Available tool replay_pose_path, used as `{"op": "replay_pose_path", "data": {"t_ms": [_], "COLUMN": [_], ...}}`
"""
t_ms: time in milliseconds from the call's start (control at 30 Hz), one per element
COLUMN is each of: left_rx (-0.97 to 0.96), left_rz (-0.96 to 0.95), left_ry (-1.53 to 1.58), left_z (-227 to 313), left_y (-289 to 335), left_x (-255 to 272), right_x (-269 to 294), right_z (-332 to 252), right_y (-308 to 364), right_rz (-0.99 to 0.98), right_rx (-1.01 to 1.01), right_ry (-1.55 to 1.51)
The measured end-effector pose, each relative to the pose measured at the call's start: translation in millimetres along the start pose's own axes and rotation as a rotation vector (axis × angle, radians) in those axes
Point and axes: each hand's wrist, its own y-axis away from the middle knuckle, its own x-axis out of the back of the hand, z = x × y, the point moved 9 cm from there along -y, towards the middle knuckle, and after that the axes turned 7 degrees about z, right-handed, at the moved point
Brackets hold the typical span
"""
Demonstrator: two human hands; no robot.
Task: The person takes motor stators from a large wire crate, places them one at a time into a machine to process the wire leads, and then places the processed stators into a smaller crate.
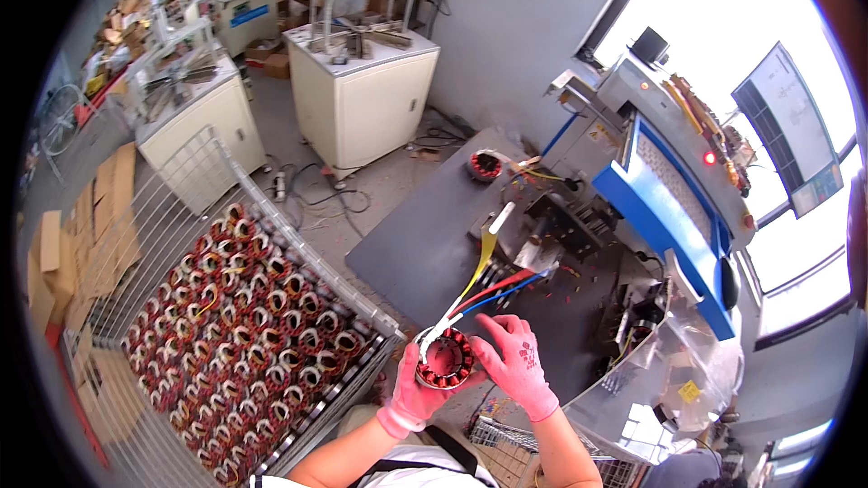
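Observation:
A ring-shaped motor stator with dark red copper windings is held up in front of me, its open bore facing upward. My left hand, in a pink glove, is wrapped around its left and lower side. At the right rim, my right hand, gloved in the same pink, grips with bent fingers. From the far side of the ring rise leads in a white sleeve: a yellow lead, a red lead and a blue lead. The right fingertips are close to the base of these leads.
At left, a wire cart holds rows of many stators. A dark grey table ahead carries another stator and a metal fixture. Right of it stands a blue-fronted machine; cream cabinets stand behind.

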Motion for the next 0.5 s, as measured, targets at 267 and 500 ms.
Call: {"op": "replay_pose_path", "data": {"t_ms": [267, 500], "left_rx": [-0.089, -0.211], "left_rz": [0.111, 0.210], "left_ry": [0.016, 0.281], "left_z": [-61.0, -91.0], "left_y": [152.3, 250.0], "left_x": [22.7, 33.3], "right_x": [-69.3, -111.5], "right_z": [-33.2, -76.1], "right_y": [91.6, 175.8], "right_rz": [-0.378, -0.310], "right_rx": [-0.556, -0.658], "right_ry": [-1.004, -1.677]}}
